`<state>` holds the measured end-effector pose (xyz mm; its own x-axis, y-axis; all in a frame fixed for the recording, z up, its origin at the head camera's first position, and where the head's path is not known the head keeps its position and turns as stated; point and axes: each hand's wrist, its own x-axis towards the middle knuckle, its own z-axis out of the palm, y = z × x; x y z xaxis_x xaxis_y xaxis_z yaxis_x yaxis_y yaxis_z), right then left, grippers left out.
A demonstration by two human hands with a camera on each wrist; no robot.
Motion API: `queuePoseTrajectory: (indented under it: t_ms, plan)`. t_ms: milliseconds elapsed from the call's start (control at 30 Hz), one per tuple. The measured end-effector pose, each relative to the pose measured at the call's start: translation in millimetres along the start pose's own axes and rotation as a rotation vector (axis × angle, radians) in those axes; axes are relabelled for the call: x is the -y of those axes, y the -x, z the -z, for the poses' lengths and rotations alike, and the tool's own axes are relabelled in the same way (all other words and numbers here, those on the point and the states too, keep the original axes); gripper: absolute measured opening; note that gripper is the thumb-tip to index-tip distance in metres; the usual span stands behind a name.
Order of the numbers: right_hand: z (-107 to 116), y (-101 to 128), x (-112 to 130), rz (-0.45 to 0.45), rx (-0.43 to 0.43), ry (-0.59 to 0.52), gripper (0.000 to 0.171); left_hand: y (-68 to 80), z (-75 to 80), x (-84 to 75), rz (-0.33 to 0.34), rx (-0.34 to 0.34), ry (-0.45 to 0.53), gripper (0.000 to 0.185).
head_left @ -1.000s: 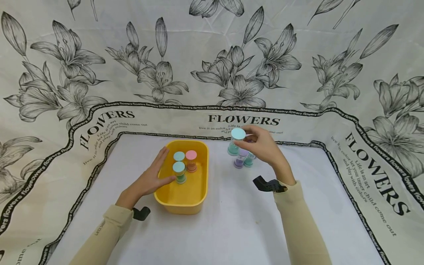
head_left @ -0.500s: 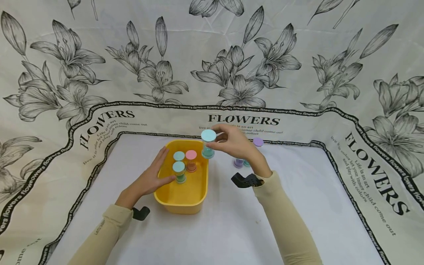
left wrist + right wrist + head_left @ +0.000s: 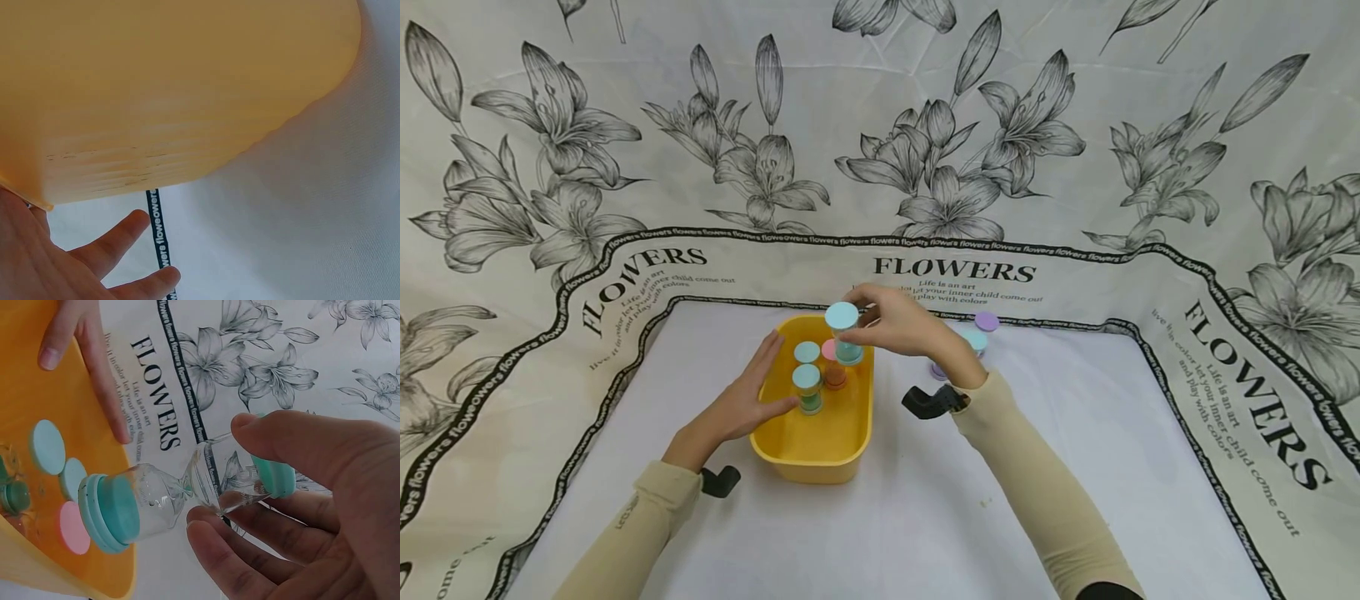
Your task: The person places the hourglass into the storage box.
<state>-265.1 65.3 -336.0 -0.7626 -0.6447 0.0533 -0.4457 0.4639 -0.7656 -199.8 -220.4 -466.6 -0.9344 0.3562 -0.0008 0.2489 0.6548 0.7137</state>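
Left hand [image 3: 736, 408]: laid flat against the left wall of the yellow tub [image 3: 816, 454], fingers straight, nothing gripped. In the left wrist view only the tub's outer wall [image 3: 175, 94], the fingertips and a strip of white cloth [image 3: 300, 219] are shown; the tub's contents are hidden there.

Yellow tub: three sand timers are seen inside from the head view, two with teal caps [image 3: 807, 387] and one with a pink cap [image 3: 831, 352], all upright.

Teal sand timer [image 3: 843, 332]: held above the tub's far right part. In the right wrist view its clear glass waist [image 3: 194, 487] is shown pinched between thumb and fingers, a detail not visible from the head.

Right hand [image 3: 898, 327]: curled round the teal sand timer.

Further timers: a teal-capped one [image 3: 976, 339] and a purple-capped one [image 3: 987, 322] stand on the cloth behind the right wrist, partly hidden.
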Motion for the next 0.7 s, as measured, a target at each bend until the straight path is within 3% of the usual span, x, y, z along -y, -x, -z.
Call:
queuePoseTrajectory:
  t_ms: [367,700]
  plan:
    - [-0.6,-18.1,1.8,-0.019,0.163,0.106,0.05,-0.6,1.1,0.0,-0.006,0.007,-0.005,0.106]
    - [-9.0,-34.1,-3.2,-0.031,0.344,0.26,0.04,-1.6,0.3,0.6,-0.01,0.004,-0.006,0.106]
